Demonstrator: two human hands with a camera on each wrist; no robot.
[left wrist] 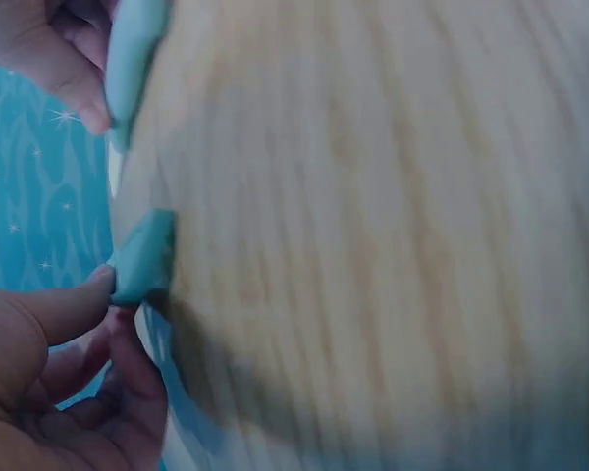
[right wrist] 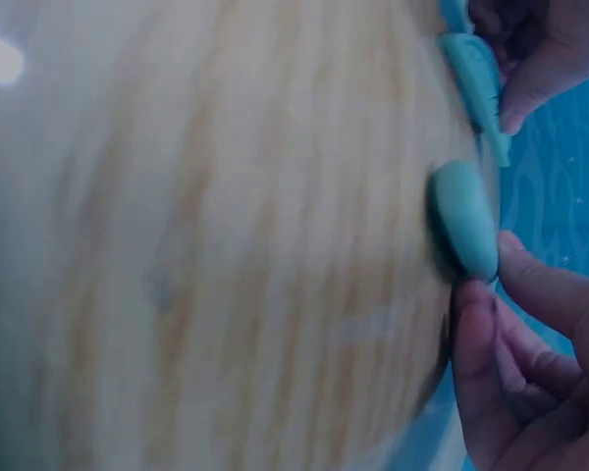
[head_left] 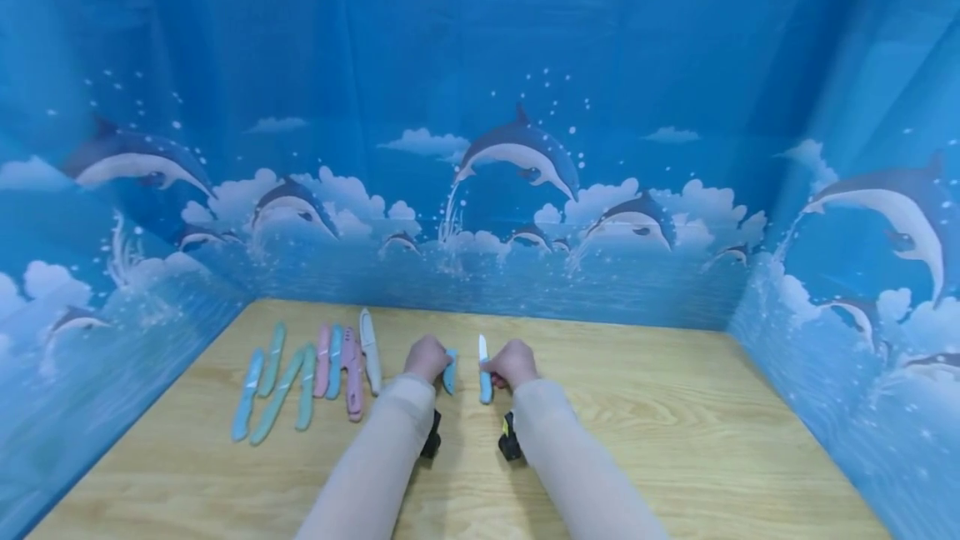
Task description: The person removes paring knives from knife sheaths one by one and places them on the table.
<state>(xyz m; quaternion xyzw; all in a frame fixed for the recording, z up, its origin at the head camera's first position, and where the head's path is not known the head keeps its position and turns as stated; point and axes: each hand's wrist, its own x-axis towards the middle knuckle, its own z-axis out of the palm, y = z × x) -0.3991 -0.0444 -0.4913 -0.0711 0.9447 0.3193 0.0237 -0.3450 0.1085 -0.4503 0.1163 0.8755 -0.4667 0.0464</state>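
Note:
My left hand (head_left: 427,358) pinches a small blue knife sheath (head_left: 450,372) between thumb and fingers, just over the tabletop. In the left wrist view the sheath (left wrist: 145,257) has its pointed end turned away from the palm. A short paring knife (head_left: 485,386) with a white blade and a blue handle is pinched by my right hand (head_left: 513,363). Its bare blade points to the far side of the table. Knife and sheath are apart, side by side with a narrow gap. In the right wrist view the fingertips grip the knife's rounded handle (right wrist: 464,218).
Left of my hands, several sheathed knives lie in a loose row: a blue one (head_left: 247,394), green ones (head_left: 283,394), pink and blue ones. Among them are a pink peeler-like tool (head_left: 352,373) and a pale grey knife (head_left: 370,352). A blue dolphin curtain (head_left: 480,273) borders the wooden table (head_left: 660,423).

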